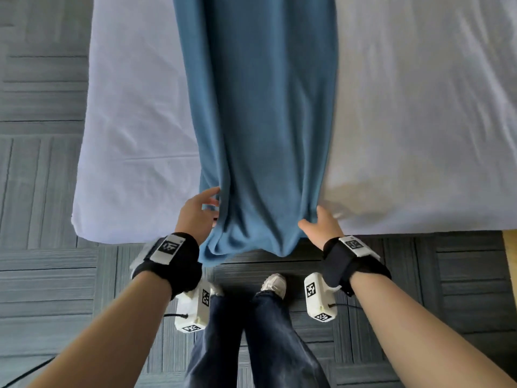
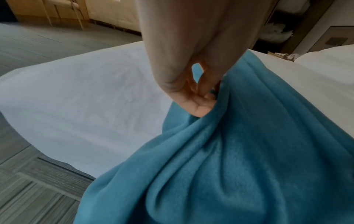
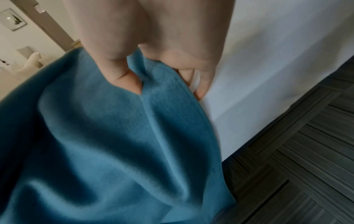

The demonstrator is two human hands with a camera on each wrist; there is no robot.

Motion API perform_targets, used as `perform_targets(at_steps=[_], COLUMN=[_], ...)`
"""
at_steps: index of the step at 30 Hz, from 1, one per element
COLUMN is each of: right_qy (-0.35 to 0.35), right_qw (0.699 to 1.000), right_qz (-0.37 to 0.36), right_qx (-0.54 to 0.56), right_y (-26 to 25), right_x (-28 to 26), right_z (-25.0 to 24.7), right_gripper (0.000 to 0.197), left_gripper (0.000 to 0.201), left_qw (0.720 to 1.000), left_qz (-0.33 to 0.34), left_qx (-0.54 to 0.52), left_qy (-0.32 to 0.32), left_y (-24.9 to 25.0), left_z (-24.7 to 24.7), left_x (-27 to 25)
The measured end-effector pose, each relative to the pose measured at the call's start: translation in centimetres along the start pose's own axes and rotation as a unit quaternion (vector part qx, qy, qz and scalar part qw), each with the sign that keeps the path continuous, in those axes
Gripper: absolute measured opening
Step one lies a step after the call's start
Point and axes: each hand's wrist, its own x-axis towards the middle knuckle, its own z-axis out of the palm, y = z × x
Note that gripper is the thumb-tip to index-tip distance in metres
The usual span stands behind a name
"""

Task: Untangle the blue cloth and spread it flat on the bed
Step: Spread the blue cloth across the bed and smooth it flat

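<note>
The blue cloth (image 1: 260,121) lies as a long bunched strip down the middle of the white bed (image 1: 126,135), and its near end hangs over the bed's front edge. My left hand (image 1: 202,210) is at the cloth's left side near that edge. In the left wrist view its fingers (image 2: 205,97) curl into a fold of the cloth (image 2: 229,151). My right hand (image 1: 316,221) holds the cloth's right side. In the right wrist view its thumb (image 3: 126,81) lies on top of the cloth (image 3: 105,136) and the fingers (image 3: 200,89) reach beneath it, against the sheet (image 3: 258,75).
Grey striped carpet tiles (image 1: 42,191) surround the bed. My legs and shoes (image 1: 274,284) stand right at the bed's front edge, below the hanging cloth. White sheet shows on both sides of the strip. Wooden furniture (image 2: 57,12) stands beyond the bed (image 2: 76,98).
</note>
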Motion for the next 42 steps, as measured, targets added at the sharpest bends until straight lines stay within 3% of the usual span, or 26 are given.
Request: perform_targets(at_steps=[4, 6, 8, 10, 12, 14, 20, 25, 29, 32, 35, 37, 40, 42], right_qy=[0.020, 0.032, 0.040, 0.043, 0.045, 0.052, 0.063, 0.059, 0.061, 0.066, 0.072, 0.074, 0.077, 0.086], right_qw=[0.999, 0.998, 0.999, 0.999, 0.999, 0.999, 0.998, 0.998, 0.998, 0.998, 0.997, 0.997, 0.997, 0.996], right_qz=[0.003, 0.000, -0.001, 0.001, 0.003, 0.006, 0.000, 0.008, 0.009, 0.008, 0.004, 0.002, -0.001, -0.001], right_qx=[0.042, 0.049, 0.033, 0.015, 0.006, 0.002, 0.021, 0.022, 0.014, 0.011, 0.016, 0.020, 0.020, 0.031], right_y=[0.4, 0.8, 1.2, 1.5, 1.5, 1.3, -0.3, -0.8, -1.1, -1.2, -1.3, -1.4, -1.3, -1.3], right_x=[-0.5, -0.5, -0.4, -0.2, -0.2, -0.3, -1.3, -1.6, -1.8, -1.9, -2.0, -2.0, -1.9, -1.8], right_z=[0.9, 1.0, 0.9, 0.7, 0.6, 0.8, 1.8, 1.6, 1.8, 2.0, 2.3, 2.5, 3.0, 3.1], right_gripper=[0.024, 0.016, 0.009, 0.008, 0.009, 0.015, 0.006, 0.009, 0.014, 0.023, 0.024, 0.023, 0.017, 0.014], left_gripper=[0.052, 0.047, 0.043, 0.047, 0.062, 0.073, 0.081, 0.064, 0.042, 0.048, 0.029, 0.035, 0.055, 0.048], left_qw=[0.998, 0.992, 0.962, 0.943, 0.956, 0.969, 0.973, 0.991, 0.993, 0.987, 0.978, 0.970, 0.939, 0.923], left_qz=[-0.017, 0.013, 0.063, 0.080, 0.057, 0.031, -0.047, -0.079, -0.086, -0.113, -0.130, -0.124, -0.153, -0.181], left_qx=[0.018, 0.115, 0.264, 0.303, 0.232, 0.160, 0.058, -0.035, -0.069, -0.116, -0.160, -0.204, -0.307, -0.341], left_qy=[-0.050, -0.044, 0.017, 0.111, 0.173, 0.184, 0.218, 0.103, 0.053, 0.019, -0.024, -0.037, -0.034, -0.003], left_y=[1.6, 2.2, 1.9, 1.0, 0.3, -0.1, -0.2, -1.0, -0.8, -0.1, -0.2, -0.6, -1.5, -1.9], left_z=[1.8, 2.2, 2.8, 3.4, 3.8, 4.3, 3.1, 1.3, 0.0, -0.7, -1.1, -1.3, -1.6, -1.8], left_x=[0.7, 0.8, 0.5, 0.1, -0.1, -0.1, 0.8, 1.2, 1.5, 1.2, 1.0, 1.0, 1.1, 0.9])
